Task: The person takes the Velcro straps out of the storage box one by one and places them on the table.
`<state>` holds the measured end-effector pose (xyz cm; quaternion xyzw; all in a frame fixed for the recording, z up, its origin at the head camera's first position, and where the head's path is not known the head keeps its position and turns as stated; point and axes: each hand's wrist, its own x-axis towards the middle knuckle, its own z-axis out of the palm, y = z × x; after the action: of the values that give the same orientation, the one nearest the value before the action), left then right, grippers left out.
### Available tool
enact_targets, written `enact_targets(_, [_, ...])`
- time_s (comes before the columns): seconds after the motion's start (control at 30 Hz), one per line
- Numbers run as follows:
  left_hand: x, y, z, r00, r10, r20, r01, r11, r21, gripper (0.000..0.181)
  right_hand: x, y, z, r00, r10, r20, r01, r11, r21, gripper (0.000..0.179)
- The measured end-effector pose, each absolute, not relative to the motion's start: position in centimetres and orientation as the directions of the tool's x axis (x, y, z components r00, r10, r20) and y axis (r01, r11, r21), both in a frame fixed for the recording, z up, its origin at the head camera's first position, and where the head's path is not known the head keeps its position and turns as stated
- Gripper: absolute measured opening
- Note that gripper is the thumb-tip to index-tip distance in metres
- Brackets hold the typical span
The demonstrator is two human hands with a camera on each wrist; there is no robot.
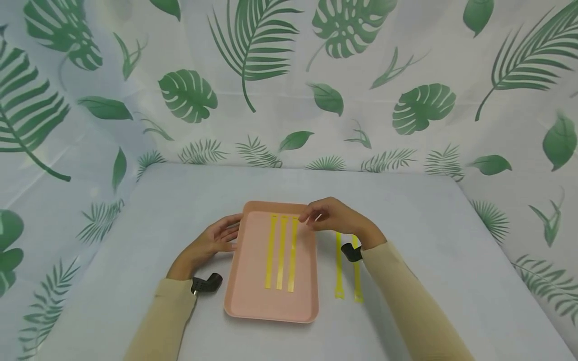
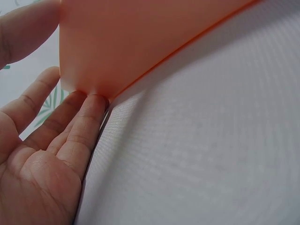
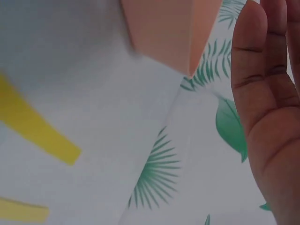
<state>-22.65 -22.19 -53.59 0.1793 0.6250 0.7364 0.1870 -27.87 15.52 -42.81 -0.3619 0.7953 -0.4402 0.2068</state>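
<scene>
A pink tray [image 1: 272, 307] lies on the table, and three long yellow strips [image 1: 282, 255] rest side by side in it, their far ends slightly widened. My left hand [image 1: 211, 242] is at the tray's left side; in the left wrist view its fingertips [image 2: 96, 105] touch the lower edge of the tray's wall [image 2: 117, 47]. Over the tray's far right corner is my right hand [image 1: 336, 216], its fingertips close to the far end of the rightmost strip. Its fingers [image 3: 253, 51] look loosely extended in the right wrist view, with nothing seen between them.
Two more yellow strips [image 1: 339, 271] lie on the white table [image 1: 406, 210] right of the tray, partly under my right wrist. A leaf-patterned sheet [image 1: 280, 110] rises behind the table and on both sides. Black wrist mounts [image 1: 206, 284] sit on both sleeves.
</scene>
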Motion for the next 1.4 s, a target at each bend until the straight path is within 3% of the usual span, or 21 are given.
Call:
enact_targets(0.6, [-22.6, -22.4, -53.2, -0.858, 0.513, 0.029, -0.058, -0.153, 0.987, 0.088, -30.4, 9.5, -42.4, -0.488, -0.871, -0.057, -0.422, 0.292, -0.858, 0.021])
enact_targets(0.9, [-22.7, -22.3, -53.2, -0.855, 0.517, 0.023, -0.065, -0.151, 0.986, 0.090, -31.2, 7.2, -43.7, -0.448, -0.887, -0.109, -0.394, 0.305, -0.867, 0.027])
enact_targets(1.23, [-22.9, -22.4, -53.2, -0.854, 0.521, 0.013, -0.072, -0.143, 0.987, 0.091, -31.6, 5.6, -45.5, -0.430, -0.867, -0.251, -0.263, 0.387, -0.884, 0.040])
enact_targets(1.4, [-22.9, -22.5, -53.3, -0.852, 0.523, 0.016, -0.073, -0.148, 0.986, 0.090, -31.7, 4.9, -46.0, -0.439, -0.839, -0.320, -0.343, 0.486, -0.804, 0.039])
